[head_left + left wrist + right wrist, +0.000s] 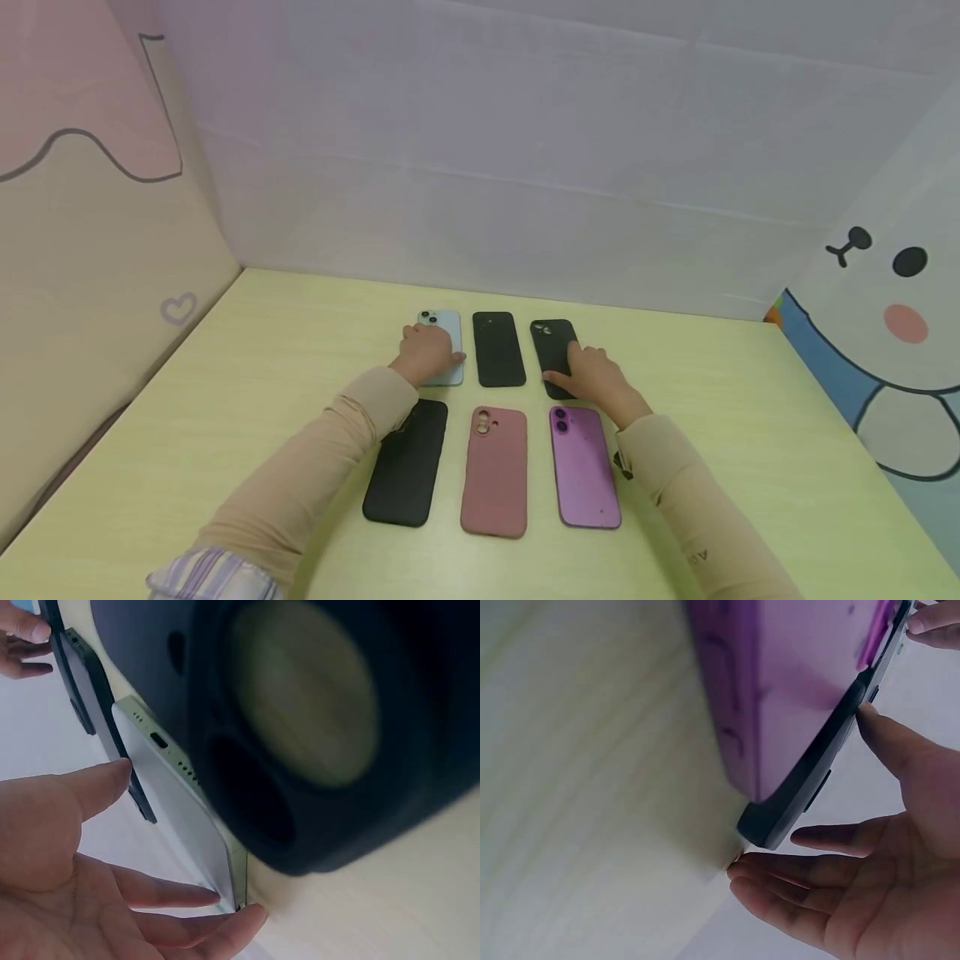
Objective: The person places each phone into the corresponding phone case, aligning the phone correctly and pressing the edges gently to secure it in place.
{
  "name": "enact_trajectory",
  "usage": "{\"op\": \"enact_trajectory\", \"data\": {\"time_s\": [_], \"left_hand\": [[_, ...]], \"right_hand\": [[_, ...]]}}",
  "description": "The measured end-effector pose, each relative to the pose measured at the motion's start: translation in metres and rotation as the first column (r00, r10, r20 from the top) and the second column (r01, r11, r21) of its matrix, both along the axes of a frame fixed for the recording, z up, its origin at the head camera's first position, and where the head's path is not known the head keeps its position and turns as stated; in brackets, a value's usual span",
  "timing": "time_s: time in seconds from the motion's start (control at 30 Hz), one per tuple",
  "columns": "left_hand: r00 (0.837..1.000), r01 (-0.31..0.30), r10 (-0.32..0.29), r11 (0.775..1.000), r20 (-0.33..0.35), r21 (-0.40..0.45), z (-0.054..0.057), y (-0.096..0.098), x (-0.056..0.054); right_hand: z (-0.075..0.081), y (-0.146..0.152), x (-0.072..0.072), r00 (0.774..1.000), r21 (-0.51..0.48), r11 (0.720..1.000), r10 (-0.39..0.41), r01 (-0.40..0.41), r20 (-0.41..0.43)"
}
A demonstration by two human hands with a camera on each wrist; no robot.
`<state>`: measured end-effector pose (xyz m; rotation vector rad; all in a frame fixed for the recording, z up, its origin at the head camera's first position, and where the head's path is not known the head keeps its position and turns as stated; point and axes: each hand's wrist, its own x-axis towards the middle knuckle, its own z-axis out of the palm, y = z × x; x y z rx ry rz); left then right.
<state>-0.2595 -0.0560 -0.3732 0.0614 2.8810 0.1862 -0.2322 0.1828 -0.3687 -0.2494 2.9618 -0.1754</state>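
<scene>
Pale phone (452, 323) under left hand (425, 353), "A" (702, 556) on beige right sleeve (678, 475)

Right grip (881, 862) against dark phone-shaped slab (776, 817), behind purple phone (802, 682)

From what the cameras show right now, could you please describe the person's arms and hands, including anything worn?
The left hand and right hand are ungloved. Both arms wear long beige sleeves ending in cuffs. White-and-purple striped cloth shows at the lower end of the left sleeve, while the right sleeve bears small dark lettering, too small to read.
</scene>
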Motion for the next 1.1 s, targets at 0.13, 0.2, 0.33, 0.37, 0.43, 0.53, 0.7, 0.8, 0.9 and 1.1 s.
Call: {"op": "enact_trajectory", "data": {"time_s": [0.13, 0.2, 0.33, 0.37, 0.43, 0.53, 0.7, 0.8, 0.9, 1.1], "left_hand": [[1.0, 0.004, -0.004, 1.0, -0.015, -0.02, -0.004, 0.002, 0.0], [1.0, -0.005, 0.005, 1.0, -0.02, -0.017, -0.005, 0.003, 0.001], [1.0, -0.02, 0.02, 1.0, -0.021, -0.011, -0.005, 0.005, 0.002], [1.0, -0.024, 0.024, 1.0, -0.017, -0.005, -0.005, 0.006, 0.002], [0.999, -0.031, 0.031, 0.999, -0.008, 0.011, -0.004, 0.007, 0.003], [0.999, -0.048, 0.048, 0.998, 0.007, 0.05, -0.002, 0.009, 0.003], [0.996, -0.087, 0.085, 0.991, 0.017, 0.106, 0.001, 0.011, 0.003], [0.994, -0.108, 0.107, 0.987, 0.014, 0.123, 0.002, 0.012, 0.003], [0.994, -0.108, 0.109, 0.986, 0.002, 0.129, 0.002, 0.011, 0.002], [0.994, -0.1, 0.105, 0.984, -0.028, 0.145, 0.002, 0.008, 0.0]], "right_hand": [[0.001, -0.003, 0.001, 1.0, 0.013, 1.0, -0.007, 0.007, -0.001], [0.001, -0.004, 0.001, 1.0, 0.019, 1.0, -0.009, 0.009, -0.002], [0.0, -0.005, 0.001, 1.0, 0.016, 1.0, -0.016, 0.016, -0.003], [0.0, -0.005, 0.001, 1.0, 0.014, 1.0, -0.017, 0.017, -0.003], [0.0, -0.005, 0.001, 1.0, 0.01, 1.0, -0.024, 0.024, -0.003], [0.001, -0.006, 0.0, 0.999, -0.002, 0.999, -0.033, 0.033, -0.002], [0.0, -0.007, -0.001, 0.998, -0.032, 0.998, -0.059, 0.059, 0.011], [0.0, -0.008, -0.001, 0.996, -0.051, 0.995, -0.082, 0.083, 0.019], [0.001, -0.009, -0.001, 0.995, -0.069, 0.992, -0.101, 0.102, 0.017], [0.001, -0.01, 0.001, 0.995, -0.09, 0.992, -0.095, 0.093, -0.019]]}}
